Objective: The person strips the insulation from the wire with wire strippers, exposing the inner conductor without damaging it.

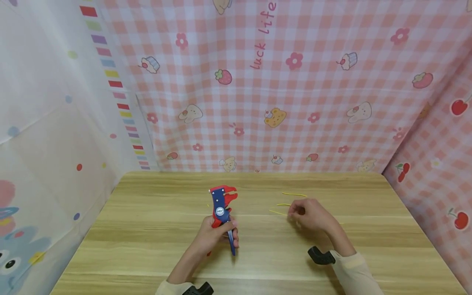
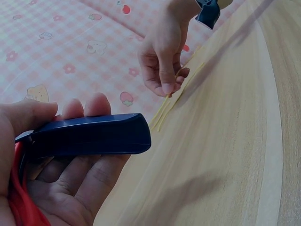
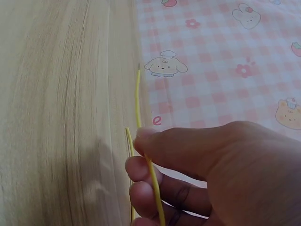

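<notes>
My left hand grips a wire stripper with a red-and-blue body, its red jaws pointing away from me. In the left wrist view, the blue handle lies between thumb and fingers. To the right, my right hand pinches a thin yellow wire between thumb and fingertips, low over the table. The wire's far tip looks grey and bare, and its other end runs down past the curled fingers. A second yellow wire shows beside the fingertips. Farther back, another yellow wire lies on the table.
The wood-grain table meets a pink checked cloth along its back edge. A tiny yellow piece lies left of the wire stripper, and a short yellow bit shows right of my right wrist. Black wrist mounts sit on both arms.
</notes>
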The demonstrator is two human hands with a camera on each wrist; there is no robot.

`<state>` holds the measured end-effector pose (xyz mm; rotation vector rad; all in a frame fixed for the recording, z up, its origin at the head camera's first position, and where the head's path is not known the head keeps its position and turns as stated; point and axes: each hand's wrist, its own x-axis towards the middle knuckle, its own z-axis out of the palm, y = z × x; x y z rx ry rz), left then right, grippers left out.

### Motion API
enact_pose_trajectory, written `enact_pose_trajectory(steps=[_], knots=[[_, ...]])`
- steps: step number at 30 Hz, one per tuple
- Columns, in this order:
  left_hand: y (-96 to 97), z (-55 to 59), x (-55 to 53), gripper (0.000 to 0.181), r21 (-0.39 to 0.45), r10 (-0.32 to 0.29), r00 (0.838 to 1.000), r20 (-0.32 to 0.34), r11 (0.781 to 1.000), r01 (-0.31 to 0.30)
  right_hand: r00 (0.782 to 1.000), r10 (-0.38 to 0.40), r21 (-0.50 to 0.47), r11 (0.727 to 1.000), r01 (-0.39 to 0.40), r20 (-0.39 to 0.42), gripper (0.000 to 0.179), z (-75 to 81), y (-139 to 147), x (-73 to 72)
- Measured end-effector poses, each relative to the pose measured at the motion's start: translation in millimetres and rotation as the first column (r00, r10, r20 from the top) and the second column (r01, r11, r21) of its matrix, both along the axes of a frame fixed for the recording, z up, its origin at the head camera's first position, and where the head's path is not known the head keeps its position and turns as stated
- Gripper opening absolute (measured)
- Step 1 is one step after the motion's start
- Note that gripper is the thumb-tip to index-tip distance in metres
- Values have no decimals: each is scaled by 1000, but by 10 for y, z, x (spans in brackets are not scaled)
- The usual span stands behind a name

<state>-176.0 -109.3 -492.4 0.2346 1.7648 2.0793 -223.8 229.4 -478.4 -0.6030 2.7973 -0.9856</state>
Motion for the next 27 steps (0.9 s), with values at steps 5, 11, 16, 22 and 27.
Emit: enact_pose_trajectory(steps=[5,11,16,22,27], knots=[[-11,7,-9,49,-15,8,1000,2,1000,-8,1000,8,0,1000,-8,26,13,22,-4,15],[-25,13,-22,34,0,10,1000,-5,1000,-10,998,-5,17,1000,4,56,8,38,-6,30],[-43,8,-30,28,-2,18,1000,5,1000,-18,996,-13,39,999,10,83,10,7,0,30],[-65,7,-32,33,-4,24,1000,13,1000,-24,994,-18,56,998,12,109,12,-37,18,19],[-96,3,-44,42,-8,37,999,21,999,-37,991,-18,49,999,12,131,11,-37,27,20]])
